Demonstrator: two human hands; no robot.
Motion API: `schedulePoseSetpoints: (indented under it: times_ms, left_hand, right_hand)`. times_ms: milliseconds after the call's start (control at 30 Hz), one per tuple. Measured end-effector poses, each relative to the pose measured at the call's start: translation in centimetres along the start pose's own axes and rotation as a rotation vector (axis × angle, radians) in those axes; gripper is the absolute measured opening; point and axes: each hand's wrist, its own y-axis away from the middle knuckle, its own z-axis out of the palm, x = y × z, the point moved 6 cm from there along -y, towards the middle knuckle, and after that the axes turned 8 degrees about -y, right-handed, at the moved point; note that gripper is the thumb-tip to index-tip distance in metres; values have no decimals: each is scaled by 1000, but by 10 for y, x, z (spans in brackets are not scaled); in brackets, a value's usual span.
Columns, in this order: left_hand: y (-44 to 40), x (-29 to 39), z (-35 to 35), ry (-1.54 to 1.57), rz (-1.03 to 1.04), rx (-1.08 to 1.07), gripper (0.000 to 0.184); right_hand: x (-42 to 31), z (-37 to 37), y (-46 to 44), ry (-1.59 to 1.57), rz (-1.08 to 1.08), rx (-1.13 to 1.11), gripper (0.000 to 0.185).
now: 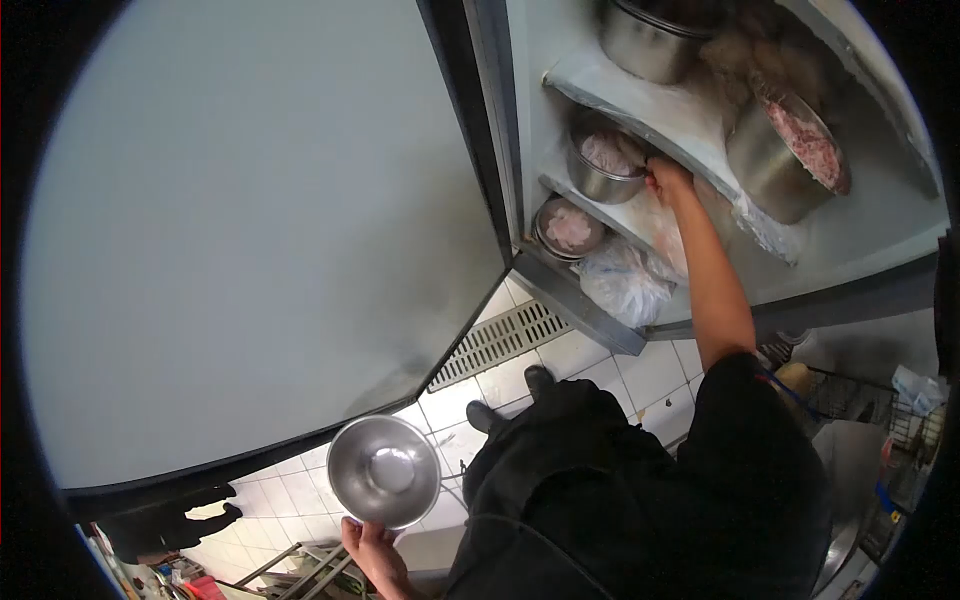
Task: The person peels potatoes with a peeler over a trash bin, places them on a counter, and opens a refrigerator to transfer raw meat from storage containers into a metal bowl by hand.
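An empty stainless steel mixing bowl [384, 508] is held by its rim in my left hand [374, 556], low beside my body, its opening facing up. Inside an open fridge, my right hand [670, 178] reaches onto a shelf with the arm stretched out. Its fingers are curled at the right rim of a metal pot [603, 187] containing pale pinkish food [606, 153]; the fingertips are partly hidden. Below that pot sits a smaller round metal container [553, 246] with pale pink pieces, next to a clear plastic bag [624, 283].
The fridge door [260, 220] stands wide open at left. On the upper shelf are a tilted pot [775, 165] of minced-looking meat and another metal pot [650, 48]. A floor drain grate [500, 343] lies by my feet. Another person [165, 525] is at lower left; a wire rack [850, 395] stands at right.
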Motion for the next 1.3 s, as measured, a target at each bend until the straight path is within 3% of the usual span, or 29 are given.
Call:
schedulePoseSetpoints:
  times_ms: [133, 267, 400, 533, 800, 900, 1033, 1133, 1233, 1300]
  left_hand:
    - [-3, 15, 36, 62, 47, -128, 10]
    - [1, 36, 66, 23, 100, -206, 11]
    - [-9, 46, 84, 56, 145, -231, 11]
    - [-14, 38, 97, 217, 116, -278, 13]
    - [-18, 38, 115, 280, 147, -318, 12]
    - [-19, 40, 118, 263, 153, -346, 11]
    - [-20, 43, 122, 283, 156, -358, 11]
    - [-26, 41, 128, 312, 171, -387, 11]
    - [-22, 46, 132, 311, 179, -398, 11]
    - [-19, 50, 135, 315, 165, -396, 11]
  right_hand:
    - [0, -2, 3, -32, -139, -11, 14]
    - [-13, -6, 15, 148, -104, 59, 23]
    - [-15, -1, 12, 146, -211, 29, 27]
    - [-8, -6, -5, 328, -133, -41, 24]
    - [7, -13, -31, 112, -125, 48, 18]
    - [70, -18, -153, -146, 42, -190, 18]
    - [69, -21, -171, -348, 123, -241, 29]
    - [-15, -5, -26, -624, 59, -169, 33]
    - [-4, -28, -41, -1010, -6, -182, 34]
    - [7, -52, -47, -582, -503, -89, 30]
